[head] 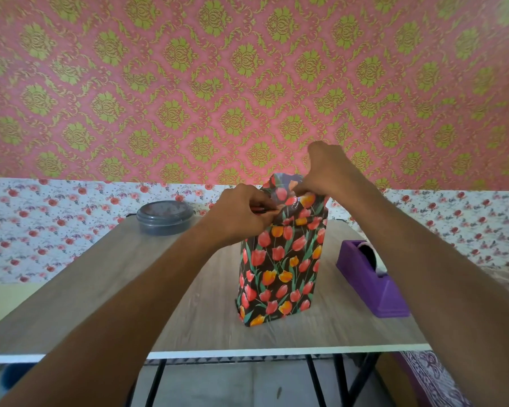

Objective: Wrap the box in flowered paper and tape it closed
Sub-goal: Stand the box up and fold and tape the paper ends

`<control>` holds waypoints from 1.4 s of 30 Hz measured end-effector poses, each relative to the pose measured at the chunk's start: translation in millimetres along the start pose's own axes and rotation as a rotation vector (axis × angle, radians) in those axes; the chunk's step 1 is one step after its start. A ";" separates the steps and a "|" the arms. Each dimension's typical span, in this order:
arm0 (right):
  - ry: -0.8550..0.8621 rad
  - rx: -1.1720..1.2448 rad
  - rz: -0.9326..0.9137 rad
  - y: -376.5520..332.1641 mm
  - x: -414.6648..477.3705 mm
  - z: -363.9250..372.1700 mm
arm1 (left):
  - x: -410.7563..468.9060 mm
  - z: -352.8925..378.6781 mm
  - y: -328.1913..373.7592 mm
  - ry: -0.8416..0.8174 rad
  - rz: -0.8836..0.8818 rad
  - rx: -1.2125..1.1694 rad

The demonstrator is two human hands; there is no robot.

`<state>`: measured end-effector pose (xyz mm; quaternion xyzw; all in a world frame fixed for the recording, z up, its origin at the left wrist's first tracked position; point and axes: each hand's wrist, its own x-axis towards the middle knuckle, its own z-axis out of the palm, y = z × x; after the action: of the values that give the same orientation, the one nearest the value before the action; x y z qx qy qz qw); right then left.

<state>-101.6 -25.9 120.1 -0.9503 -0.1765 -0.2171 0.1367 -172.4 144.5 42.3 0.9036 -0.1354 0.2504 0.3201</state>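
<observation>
While the tall box in dark glossy tulip-print paper (279, 268) stands upright mid-frame on the grey wood-look table (100, 289), both hands work its top end. The left hand (241, 214) pinches the left paper edge and the right hand (326, 171) pinches the far flap. Step, by my read: top-end fold. Next: flatten the flaps, pin them one-handed, and pull tape from the purple plastic tape dispenser (370, 280), right of centre. No readable text or brand.

The box (279, 268) is standing upright on end at the middle of the desk (100, 289), its near faces lying smooth under the wrap. The flowered paper (299, 245), glossy black with red and orange tulips, is sticking up loose and crumpled above the box's top, not folded flat. The purple tape dispenser (373, 286) is sitting to the right, apart from the box.
</observation>
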 end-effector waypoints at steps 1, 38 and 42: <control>0.091 0.120 -0.048 8.7 -6.6 2.6 | 0.0 0.1 0.3 -0.003 0.020 0.005; 0.097 1.210 -0.205 77.2 -64.7 122.5 | 40.7 -3.7 7.9 0.174 0.048 -0.205; 0.114 1.231 -0.228 64.0 -66.0 123.1 | 39.8 0.7 40.8 0.106 -0.055 -0.178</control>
<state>-87.2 -60.4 -28.9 -0.6594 -0.3618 -0.1393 0.6441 -155.3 109.7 84.1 0.8605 -0.1152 0.2761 0.4124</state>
